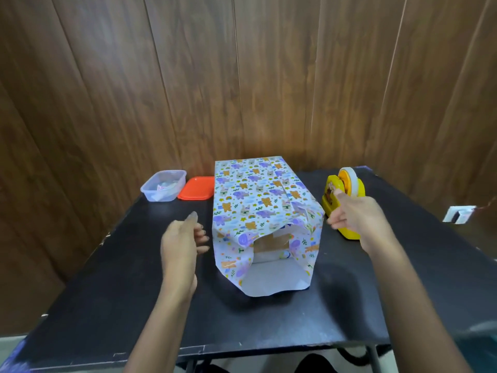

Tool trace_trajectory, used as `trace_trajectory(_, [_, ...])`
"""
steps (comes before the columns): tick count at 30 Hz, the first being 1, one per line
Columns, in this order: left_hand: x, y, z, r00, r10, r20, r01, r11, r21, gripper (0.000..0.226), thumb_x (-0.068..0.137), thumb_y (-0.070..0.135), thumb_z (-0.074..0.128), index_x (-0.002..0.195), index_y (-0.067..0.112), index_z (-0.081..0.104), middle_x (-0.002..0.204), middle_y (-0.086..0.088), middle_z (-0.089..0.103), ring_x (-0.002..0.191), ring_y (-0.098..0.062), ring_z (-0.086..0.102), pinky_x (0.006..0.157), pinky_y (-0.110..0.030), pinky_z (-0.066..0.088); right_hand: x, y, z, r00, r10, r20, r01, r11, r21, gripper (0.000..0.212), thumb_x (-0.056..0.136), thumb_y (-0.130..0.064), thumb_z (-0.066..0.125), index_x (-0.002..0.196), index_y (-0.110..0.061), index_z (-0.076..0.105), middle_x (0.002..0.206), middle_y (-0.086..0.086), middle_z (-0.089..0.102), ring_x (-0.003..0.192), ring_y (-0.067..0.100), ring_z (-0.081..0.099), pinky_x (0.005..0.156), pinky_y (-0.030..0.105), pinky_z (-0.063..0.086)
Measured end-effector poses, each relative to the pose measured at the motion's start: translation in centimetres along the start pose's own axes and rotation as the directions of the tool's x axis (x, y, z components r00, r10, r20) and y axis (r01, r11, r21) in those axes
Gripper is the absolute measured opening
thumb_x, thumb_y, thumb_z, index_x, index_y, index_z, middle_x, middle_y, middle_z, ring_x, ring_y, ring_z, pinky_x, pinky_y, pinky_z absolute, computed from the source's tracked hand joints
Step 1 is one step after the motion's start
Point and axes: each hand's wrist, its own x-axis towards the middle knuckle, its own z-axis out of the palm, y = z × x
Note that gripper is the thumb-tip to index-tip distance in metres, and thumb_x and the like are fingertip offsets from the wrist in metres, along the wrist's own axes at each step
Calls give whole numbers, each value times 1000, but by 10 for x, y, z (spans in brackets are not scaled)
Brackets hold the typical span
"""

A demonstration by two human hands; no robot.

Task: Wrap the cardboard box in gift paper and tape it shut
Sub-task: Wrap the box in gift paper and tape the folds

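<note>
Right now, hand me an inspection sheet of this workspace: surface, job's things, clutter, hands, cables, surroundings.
Surface: black table, front edge scuffed.
Job's things: gift paper draped over the cardboard box, near end open with the box showing; yellow tape dispenser to its right.
Clutter: clear container and orange lid side by side, back left.
Hands: left hand loosely curled, holding nothing, beside the paper; right hand at the dispenser, grip unclear.
Cables: possibly a thin wire at the wall socket; too small to be sure.
Surroundings: wood-panelled wall.
</note>
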Motion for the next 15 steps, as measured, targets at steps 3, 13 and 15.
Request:
trace_trajectory(3, [-16,2,6,963,-189,192,190,982,15,44,93,35,52,66,0,59,58,-12,65,51,-22,62,53,-27,48,-11,0,3,948,150,280,-154,988,-6,59,93,-52,45,73,0,64,69,15,71,60,23,68,65,29,51])
trace_trajectory(13, [3,-3,34,932,-293,214,314,947,-73,23,92,16,52,76,0,56,68,-15,64,48,-22,64,49,-25,54,5,4,31,911,213,353,-310,918,247,44,90,-47,55,93,-3,56,80,17,71,64,24,70,72,36,53])
trace_trajectory(15, [8,-3,37,933,-292,210,312,947,-72,21,92,14,51,77,0,56,69,-15,64,49,-22,64,49,-25,54,9,1,37,916,210,341,-307,915,261,40,88,-47,56,92,-8,56,65,15,71,56,23,70,76,37,52])
